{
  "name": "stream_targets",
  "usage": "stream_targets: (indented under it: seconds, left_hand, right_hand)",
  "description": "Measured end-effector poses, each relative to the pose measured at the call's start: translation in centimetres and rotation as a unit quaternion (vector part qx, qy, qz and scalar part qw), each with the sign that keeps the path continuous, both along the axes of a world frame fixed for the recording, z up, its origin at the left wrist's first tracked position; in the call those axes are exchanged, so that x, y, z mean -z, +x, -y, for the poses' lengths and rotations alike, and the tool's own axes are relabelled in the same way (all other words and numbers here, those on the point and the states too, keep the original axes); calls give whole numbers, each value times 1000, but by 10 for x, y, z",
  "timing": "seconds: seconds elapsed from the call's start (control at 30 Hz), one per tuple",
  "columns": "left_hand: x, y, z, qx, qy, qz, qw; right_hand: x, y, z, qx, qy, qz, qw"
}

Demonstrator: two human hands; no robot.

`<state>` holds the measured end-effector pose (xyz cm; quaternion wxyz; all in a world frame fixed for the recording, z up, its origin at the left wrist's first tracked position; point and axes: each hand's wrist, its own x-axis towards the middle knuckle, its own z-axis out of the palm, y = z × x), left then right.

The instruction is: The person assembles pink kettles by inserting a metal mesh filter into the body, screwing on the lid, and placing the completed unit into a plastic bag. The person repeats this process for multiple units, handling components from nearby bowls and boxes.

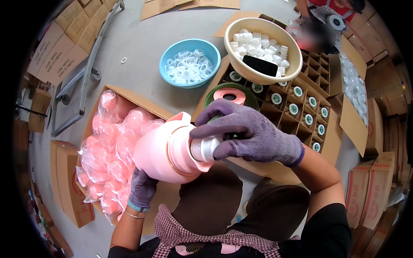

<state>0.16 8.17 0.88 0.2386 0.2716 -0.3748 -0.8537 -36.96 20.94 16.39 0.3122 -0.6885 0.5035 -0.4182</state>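
Nearest, a checked apron (180,228) covers the lap. Ahead of it a pink flask (155,150) lies tilted in the air, its mouth toward three o'clock. The left hand (143,189) holds it from seven o'clock; its fingers are mostly hidden beneath, so that grip seems to be a supporting one. The right hand (258,133), at three o'clock, has its grip closed around the white stopper (207,148) in the mouth.

At nine o'clock, a carton (148,104) holds bagged pink parts (114,148). Toward two, a green round piece (254,96) carries a pink ring (219,93); past it stands a divided carton (316,69). Farther, a blue bowl (163,64) of pale rings (189,69) sits near twelve, and a cream bowl (294,56) of white caps (258,45), with a phone (260,66), between one and two.
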Motion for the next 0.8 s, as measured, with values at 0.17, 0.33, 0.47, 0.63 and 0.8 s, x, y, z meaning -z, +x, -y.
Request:
stream_targets:
  seconds: [0.17,0.33,0.47,0.63,0.8]
  left_hand:
    - [-8,12,9,12,-72,12,997]
    - [-21,8,9,-2,-70,14,997]
    - [-9,11,14,-12,-75,30,997]
    - [-12,16,17,4,-75,45,996]
    - [-11,15,10,-57,-36,84,994]
  right_hand:
    - [-4,12,-6,0,221,172,960]
    - [14,10,9,-55,233,209,948]
    - [29,17,14,-75,287,295,908]
    - [41,21,9,0,326,288,900]
    - [149,-69,5,323,196,-196,905]
